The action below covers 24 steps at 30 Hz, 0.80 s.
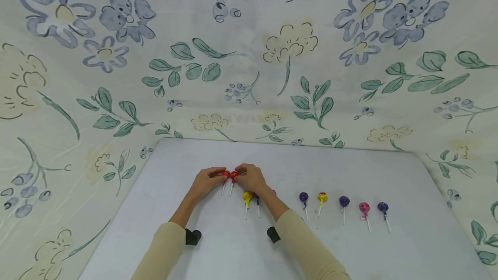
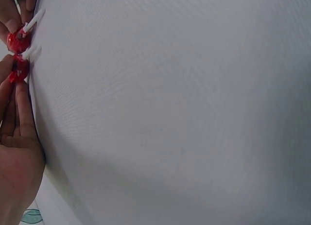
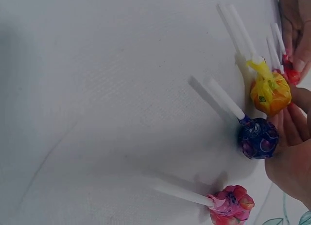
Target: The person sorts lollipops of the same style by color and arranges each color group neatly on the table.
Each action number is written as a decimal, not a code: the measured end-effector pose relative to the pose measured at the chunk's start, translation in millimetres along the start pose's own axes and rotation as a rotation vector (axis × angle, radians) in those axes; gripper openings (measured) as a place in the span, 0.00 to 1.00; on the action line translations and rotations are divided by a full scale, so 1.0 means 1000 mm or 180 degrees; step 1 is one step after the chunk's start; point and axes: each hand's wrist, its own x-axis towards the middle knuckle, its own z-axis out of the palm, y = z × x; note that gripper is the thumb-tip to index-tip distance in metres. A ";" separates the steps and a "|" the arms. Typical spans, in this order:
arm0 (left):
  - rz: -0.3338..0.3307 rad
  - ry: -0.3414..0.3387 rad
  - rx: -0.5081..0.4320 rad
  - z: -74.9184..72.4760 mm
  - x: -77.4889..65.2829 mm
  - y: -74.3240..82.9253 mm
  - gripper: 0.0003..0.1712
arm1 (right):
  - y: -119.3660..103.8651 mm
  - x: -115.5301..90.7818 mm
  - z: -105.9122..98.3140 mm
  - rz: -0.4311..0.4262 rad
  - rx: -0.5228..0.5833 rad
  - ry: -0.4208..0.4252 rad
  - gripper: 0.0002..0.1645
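Two red-wrapped lollipops stand side by side, heads almost touching, white sticks toward the person. My left hand (image 1: pixel 205 182) pinches the left red lollipop (image 1: pixel 226 174) between thumb and fingers. The right red lollipop (image 1: pixel 234 175) is pinched by my right hand (image 1: pixel 252 179). In the left wrist view, both red heads show at the left edge, the left hand's lollipop (image 2: pixel 20 69) below the other. Close by the right hand lie a yellow lollipop (image 3: pixel 271 95), a dark purple lollipop (image 3: pixel 258 138) and a pink lollipop (image 3: pixel 232 205); the right forearm partly hides them in the head view.
On the right of the white table (image 1: pixel 194 152) runs a row of several lollipops, from a purple lollipop (image 1: pixel 304 198) past a yellow-and-red lollipop (image 1: pixel 322 198) to another purple lollipop (image 1: pixel 383 207). Floral cloth (image 1: pixel 249 64) rises behind the table's far edge.
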 end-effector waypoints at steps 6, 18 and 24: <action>0.0003 0.0009 -0.0023 0.000 0.000 -0.001 0.22 | 0.000 0.001 -0.001 0.0045 0.0040 -0.0025 0.16; -0.0028 0.0054 -0.0046 0.002 -0.001 0.002 0.21 | -0.003 -0.004 -0.012 0.0093 -0.0085 -0.0126 0.19; -0.0058 0.0069 -0.0061 0.002 -0.002 0.003 0.22 | 0.001 -0.005 -0.020 0.0029 -0.0089 -0.0116 0.18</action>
